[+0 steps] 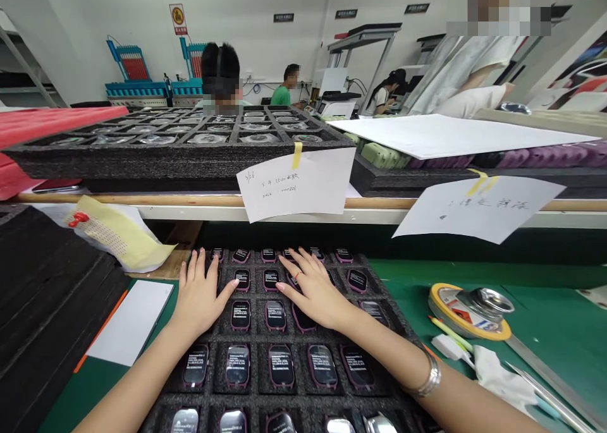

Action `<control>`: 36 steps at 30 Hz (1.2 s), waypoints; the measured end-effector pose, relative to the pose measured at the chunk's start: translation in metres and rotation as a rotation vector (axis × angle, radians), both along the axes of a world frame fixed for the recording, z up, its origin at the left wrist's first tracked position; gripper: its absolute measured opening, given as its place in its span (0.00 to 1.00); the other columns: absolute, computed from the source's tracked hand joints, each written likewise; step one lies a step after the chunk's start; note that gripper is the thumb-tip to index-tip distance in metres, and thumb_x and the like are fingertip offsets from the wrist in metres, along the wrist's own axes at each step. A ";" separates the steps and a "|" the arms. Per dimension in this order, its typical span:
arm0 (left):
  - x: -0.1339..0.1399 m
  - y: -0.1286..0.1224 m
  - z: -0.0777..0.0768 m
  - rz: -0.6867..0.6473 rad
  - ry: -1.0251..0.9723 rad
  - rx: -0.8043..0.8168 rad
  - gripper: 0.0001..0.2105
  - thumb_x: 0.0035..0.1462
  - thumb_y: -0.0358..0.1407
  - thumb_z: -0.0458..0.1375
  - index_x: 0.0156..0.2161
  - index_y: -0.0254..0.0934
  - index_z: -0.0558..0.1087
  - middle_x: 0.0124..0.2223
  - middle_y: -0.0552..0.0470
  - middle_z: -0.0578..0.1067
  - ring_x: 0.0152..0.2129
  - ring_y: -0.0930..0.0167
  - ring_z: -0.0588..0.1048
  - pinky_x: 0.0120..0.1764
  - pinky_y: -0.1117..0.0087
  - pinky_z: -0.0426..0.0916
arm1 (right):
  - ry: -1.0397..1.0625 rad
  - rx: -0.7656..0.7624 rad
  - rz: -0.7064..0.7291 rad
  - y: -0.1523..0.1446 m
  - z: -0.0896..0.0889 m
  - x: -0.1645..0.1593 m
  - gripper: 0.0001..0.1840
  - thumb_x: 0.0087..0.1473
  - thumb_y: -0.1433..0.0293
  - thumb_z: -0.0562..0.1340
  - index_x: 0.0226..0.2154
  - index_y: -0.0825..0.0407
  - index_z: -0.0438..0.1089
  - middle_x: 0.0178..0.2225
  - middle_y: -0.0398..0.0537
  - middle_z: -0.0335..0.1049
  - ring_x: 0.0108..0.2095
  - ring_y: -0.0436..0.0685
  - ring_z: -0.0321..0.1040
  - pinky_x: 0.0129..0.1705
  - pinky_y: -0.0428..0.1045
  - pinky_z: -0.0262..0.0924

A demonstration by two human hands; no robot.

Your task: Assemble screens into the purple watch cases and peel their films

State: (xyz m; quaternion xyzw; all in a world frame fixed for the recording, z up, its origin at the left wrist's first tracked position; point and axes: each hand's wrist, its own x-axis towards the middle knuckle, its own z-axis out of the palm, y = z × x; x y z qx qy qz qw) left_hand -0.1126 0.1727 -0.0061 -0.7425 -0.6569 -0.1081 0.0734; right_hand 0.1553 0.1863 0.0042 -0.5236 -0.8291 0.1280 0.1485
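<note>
A black foam tray (258,363) lies in front of me, its pockets holding several smartwatch bodies with purple frames. Most of their screens, such as on one watch (275,315), are lit with small white text. My left hand (202,297) rests over the tray's far left part, fingers spread, thumb beside a watch (242,280). Over the far middle and right of it, my right hand (315,291) lies palm down with fingers apart, partly covering some watches. Neither hand visibly holds anything. The right wrist wears a silver bracelet (431,375).
Above the tray's far end runs a shelf edge (374,214) with paper notes (301,183) taped on. Another foam tray (156,161) stands on it. At right are a tape roll (469,311) and tweezers (545,389); at left, stacked foam (52,313) and a white card (130,322). Several people are beyond.
</note>
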 end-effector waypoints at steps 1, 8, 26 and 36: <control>-0.001 0.000 0.000 0.004 -0.004 0.001 0.36 0.64 0.54 0.50 0.66 0.26 0.61 0.69 0.24 0.55 0.67 0.45 0.51 0.64 0.41 0.49 | 0.006 -0.011 -0.004 -0.003 0.000 0.003 0.36 0.66 0.50 0.50 0.66 0.54 0.58 0.69 0.62 0.50 0.71 0.72 0.40 0.68 0.71 0.40; -0.003 0.003 -0.002 0.038 -0.056 0.012 0.34 0.63 0.54 0.51 0.65 0.32 0.63 0.69 0.28 0.55 0.66 0.45 0.54 0.63 0.41 0.52 | 0.119 -0.025 -0.024 -0.028 0.010 0.033 0.32 0.67 0.51 0.47 0.67 0.45 0.55 0.70 0.53 0.48 0.71 0.68 0.38 0.68 0.72 0.40; -0.008 0.005 0.002 0.071 -0.103 0.043 0.29 0.66 0.51 0.48 0.65 0.37 0.65 0.71 0.30 0.52 0.67 0.43 0.51 0.62 0.37 0.51 | 0.298 0.088 -0.439 -0.122 0.010 0.138 0.30 0.64 0.50 0.51 0.66 0.36 0.54 0.68 0.45 0.54 0.69 0.68 0.47 0.66 0.70 0.53; -0.010 -0.001 0.006 0.082 -0.116 0.065 0.31 0.67 0.50 0.47 0.67 0.32 0.59 0.70 0.25 0.51 0.66 0.43 0.53 0.62 0.40 0.53 | 0.456 0.054 -0.537 -0.154 -0.008 0.144 0.32 0.62 0.49 0.54 0.65 0.40 0.59 0.67 0.48 0.57 0.67 0.71 0.52 0.66 0.70 0.51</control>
